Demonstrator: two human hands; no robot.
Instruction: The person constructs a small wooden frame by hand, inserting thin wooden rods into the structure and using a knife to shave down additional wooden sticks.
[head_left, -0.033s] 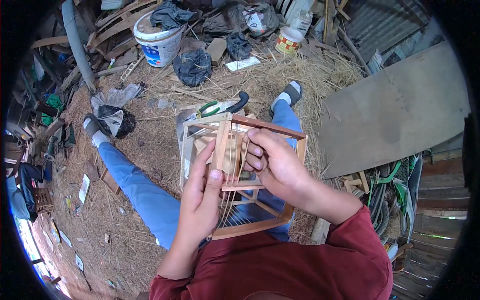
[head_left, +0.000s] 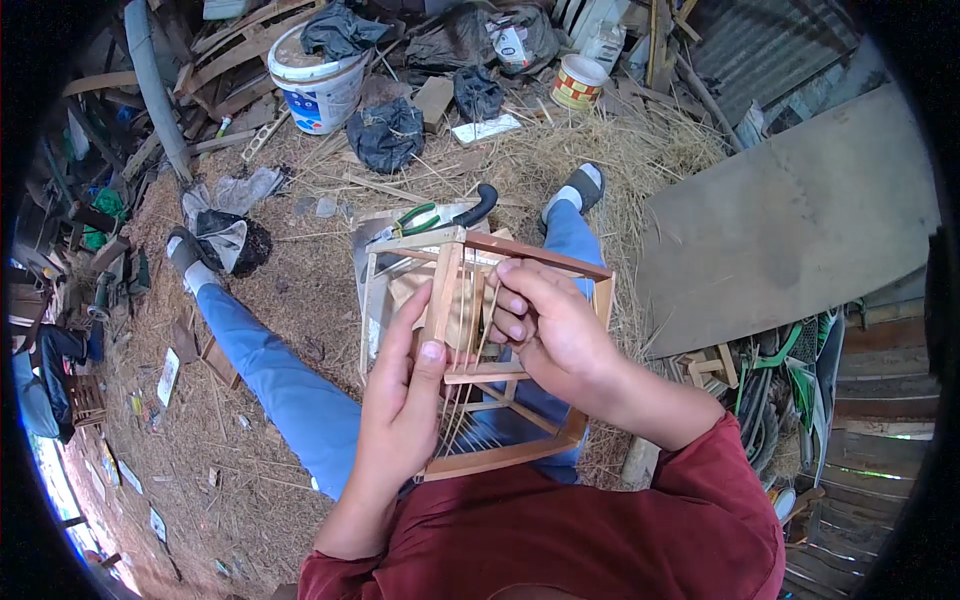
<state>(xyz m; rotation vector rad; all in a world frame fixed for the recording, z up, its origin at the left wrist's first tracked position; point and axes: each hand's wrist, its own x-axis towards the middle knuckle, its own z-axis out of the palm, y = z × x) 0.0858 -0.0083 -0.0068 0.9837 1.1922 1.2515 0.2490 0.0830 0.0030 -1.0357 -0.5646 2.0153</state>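
Head view: wooden frame [head_left: 535,254] joined at corners, several thin sticks [head_left: 474,300] running beside corner post [head_left: 444,300]; left side looks unfilled, so work seems partway. Frame sits before torso, between both hands. Left hand [head_left: 405,395] wrapped round post, thumb on front; right hand [head_left: 560,325] pinching slender stick [head_left: 487,325] right of post, some fingertips hidden

Frame [head_left: 500,459] near, bucket [head_left: 318,98] and tub [head_left: 577,88] behind

The left hand [head_left: 405,390] is on one frame post [head_left: 444,290], the right hand [head_left: 555,320] to its right. Pliers [head_left: 418,212] lie just beyond. The bucket stands left of the tub; a board [head_left: 790,230] is far right.
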